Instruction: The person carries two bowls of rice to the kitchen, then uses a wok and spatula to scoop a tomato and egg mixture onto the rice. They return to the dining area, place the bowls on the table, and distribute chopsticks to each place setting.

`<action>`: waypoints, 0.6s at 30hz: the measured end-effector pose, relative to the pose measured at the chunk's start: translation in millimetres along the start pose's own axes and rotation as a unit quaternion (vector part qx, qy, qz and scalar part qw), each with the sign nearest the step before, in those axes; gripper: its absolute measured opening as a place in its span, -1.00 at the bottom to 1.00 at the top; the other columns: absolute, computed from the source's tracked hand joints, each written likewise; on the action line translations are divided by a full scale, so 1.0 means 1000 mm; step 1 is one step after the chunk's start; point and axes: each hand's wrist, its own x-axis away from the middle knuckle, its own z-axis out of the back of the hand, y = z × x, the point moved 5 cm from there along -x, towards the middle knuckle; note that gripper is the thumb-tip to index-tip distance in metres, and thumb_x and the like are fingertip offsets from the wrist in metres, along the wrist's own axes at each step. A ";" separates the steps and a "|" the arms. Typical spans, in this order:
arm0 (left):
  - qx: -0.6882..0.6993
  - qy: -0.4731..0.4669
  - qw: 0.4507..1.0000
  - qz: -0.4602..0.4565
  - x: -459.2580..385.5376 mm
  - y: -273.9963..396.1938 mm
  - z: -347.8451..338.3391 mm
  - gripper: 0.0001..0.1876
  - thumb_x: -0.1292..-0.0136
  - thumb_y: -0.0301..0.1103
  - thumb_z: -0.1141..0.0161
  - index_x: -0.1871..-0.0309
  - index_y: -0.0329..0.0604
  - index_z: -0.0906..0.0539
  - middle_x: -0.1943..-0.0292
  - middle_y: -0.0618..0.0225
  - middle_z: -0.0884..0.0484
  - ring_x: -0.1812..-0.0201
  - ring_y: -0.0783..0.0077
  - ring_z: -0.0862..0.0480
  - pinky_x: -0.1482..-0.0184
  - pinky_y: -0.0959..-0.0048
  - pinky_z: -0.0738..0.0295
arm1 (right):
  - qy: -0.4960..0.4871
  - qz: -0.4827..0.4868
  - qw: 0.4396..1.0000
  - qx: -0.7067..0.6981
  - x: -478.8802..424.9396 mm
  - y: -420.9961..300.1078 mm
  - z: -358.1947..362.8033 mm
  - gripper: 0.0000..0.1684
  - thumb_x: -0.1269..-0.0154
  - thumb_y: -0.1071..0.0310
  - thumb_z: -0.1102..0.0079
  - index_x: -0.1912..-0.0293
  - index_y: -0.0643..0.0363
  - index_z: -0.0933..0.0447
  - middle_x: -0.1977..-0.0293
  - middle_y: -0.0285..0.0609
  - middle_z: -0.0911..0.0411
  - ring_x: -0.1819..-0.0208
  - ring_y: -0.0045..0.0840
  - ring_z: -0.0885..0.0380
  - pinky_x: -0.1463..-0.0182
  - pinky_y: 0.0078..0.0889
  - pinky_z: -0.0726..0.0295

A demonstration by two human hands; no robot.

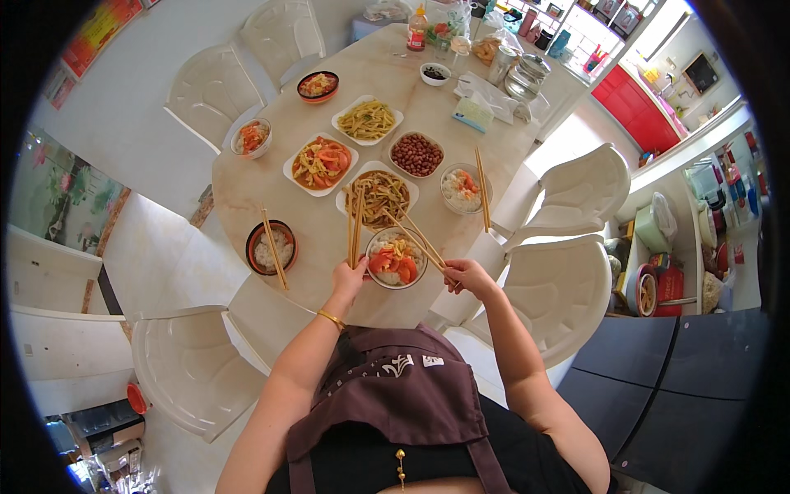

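Observation:
My left hand (pixel 350 278) holds several upright wooden chopsticks (pixel 356 225) and touches the left side of a glass bowl of rice with tomato and egg (pixel 395 259). In my right hand (pixel 469 276) is a pair of chopsticks (pixel 423 244), their tips over the near edge of a white dish of shredded stir-fry (pixel 378 196). Around that dish stand a plate of tomato and egg (pixel 321 163), a plate of yellow-green strips (pixel 367 120) and a bowl of peanuts (pixel 417 154). Chopsticks lie across the black-rimmed rice bowl (pixel 271 250) and the right rice bowl (pixel 464 190).
More filled bowls (pixel 251 138) (pixel 318 86) stand on the far left of the marble-look table (pixel 247 191). A sauce bottle (pixel 417 29), a small bowl of dark food (pixel 435 74), a tissue pack (pixel 473 115) and steel pots (pixel 526 77) stand farther back. White plastic chairs (pixel 549 296) surround the table.

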 end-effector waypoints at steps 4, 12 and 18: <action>0.101 -0.024 0.995 -0.003 -0.020 -0.031 -0.005 -0.70 -0.26 -0.35 -0.16 0.05 -0.43 -0.56 0.28 0.18 -0.65 0.34 0.37 -0.68 0.34 0.43 -0.66 | 0.009 0.011 1.000 -0.002 -0.003 -0.001 -0.001 -0.69 -0.34 0.30 -0.03 -0.01 0.20 -0.51 0.53 -0.36 -0.49 0.56 -0.71 -0.48 0.55 -0.69 -0.45; 0.054 -0.026 0.998 0.024 -0.003 -0.005 -0.003 -0.68 -0.27 -0.35 -0.15 0.03 -0.43 -0.55 0.27 0.18 -0.64 0.33 0.38 -0.68 0.32 0.45 -0.66 | 0.021 0.019 1.000 0.010 0.001 -0.005 -0.005 -0.73 -0.33 0.32 0.00 0.05 0.20 -0.54 0.56 -0.37 -0.46 0.59 -0.74 -0.43 0.58 -0.68 -0.37; 0.045 -0.023 0.999 0.019 -0.013 -0.021 -0.002 -0.67 -0.27 -0.32 -0.16 0.03 -0.41 -0.55 0.27 0.19 -0.64 0.34 0.38 -0.68 0.33 0.45 -0.64 | 0.006 0.000 1.000 0.018 -0.011 -0.002 -0.005 -0.77 -0.34 0.29 0.01 0.17 0.19 -0.56 0.57 -0.39 -0.45 0.64 -0.77 -0.32 0.61 -0.68 -0.27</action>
